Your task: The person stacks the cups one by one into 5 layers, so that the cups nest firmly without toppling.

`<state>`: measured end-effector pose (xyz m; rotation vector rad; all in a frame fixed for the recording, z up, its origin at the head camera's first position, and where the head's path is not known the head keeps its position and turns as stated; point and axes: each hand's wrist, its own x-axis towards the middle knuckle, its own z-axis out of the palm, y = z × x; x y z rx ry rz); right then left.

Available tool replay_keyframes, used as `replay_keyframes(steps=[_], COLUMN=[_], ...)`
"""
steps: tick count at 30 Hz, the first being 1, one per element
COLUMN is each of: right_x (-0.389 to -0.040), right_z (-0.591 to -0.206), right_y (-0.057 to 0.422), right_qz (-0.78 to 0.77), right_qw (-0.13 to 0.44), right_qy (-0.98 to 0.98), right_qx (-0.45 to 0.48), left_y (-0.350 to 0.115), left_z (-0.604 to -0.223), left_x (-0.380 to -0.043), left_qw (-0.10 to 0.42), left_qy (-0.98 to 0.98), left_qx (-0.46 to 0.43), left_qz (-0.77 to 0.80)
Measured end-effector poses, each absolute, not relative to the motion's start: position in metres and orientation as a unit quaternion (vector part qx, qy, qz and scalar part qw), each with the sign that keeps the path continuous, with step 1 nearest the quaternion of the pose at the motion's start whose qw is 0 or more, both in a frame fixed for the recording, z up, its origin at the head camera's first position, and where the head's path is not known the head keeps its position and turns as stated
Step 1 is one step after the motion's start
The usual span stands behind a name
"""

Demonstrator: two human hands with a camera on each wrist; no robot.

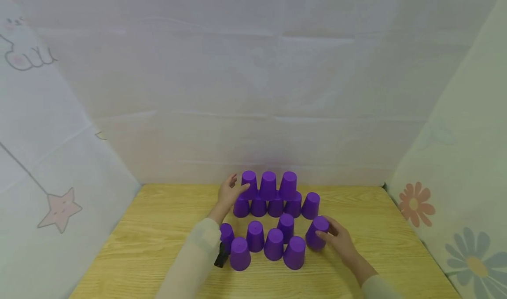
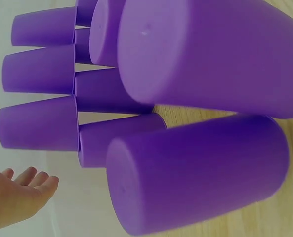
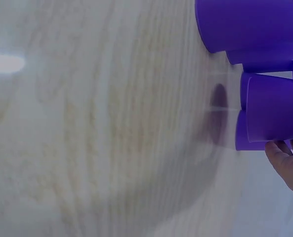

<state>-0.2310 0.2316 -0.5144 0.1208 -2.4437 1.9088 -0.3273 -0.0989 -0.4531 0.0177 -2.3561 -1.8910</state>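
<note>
Upside-down purple plastic cups stand on the wooden table, some stacked in two tiers at the back. Beside the upper tier's left cup point(image 1: 248, 182), my left hand point(image 1: 229, 195) has its fingers spread and relaxed. In the left wrist view that hand point(image 2: 18, 197) is apart from the near stacked cup point(image 2: 40, 123). My right hand point(image 1: 338, 239) grips a purple cup point(image 1: 316, 233) at the right, thumb on its near side, fingers behind. The right wrist view shows the fingers of the right hand point(image 3: 289, 165) against the cup's side point(image 3: 277, 108); part of the hand is out of frame.
Several loose cups stand upside down in front, among them a near-left cup point(image 1: 240, 255) and a near-right cup point(image 1: 294, 253). The stack's lower tier has a right end cup point(image 1: 310, 206). White cloth point(image 1: 269, 92) closes off the back; printed cloths flank both sides.
</note>
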Motion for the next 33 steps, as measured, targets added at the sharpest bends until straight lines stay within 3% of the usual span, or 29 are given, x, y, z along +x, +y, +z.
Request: replay_keyframes(steps=[14,33], right_x=[-0.249,-0.274], right_z=[-0.482,-0.457], right_y=[0.236,0.231], right_qz=[0.609,0.599], right_qw=[0.009,0.011], right_qy=[-0.791,-0.798], right_qx=[0.056,0.062], left_y=[-0.127,-0.129], left_z=[-0.458,-0.483], left_x=[-0.290,-0.237], left_qw=[0.056,0.066], left_qy=[-0.780,-0.775], left_qx=[-0.020,-0.067], left_qz=[-0.623,-0.624])
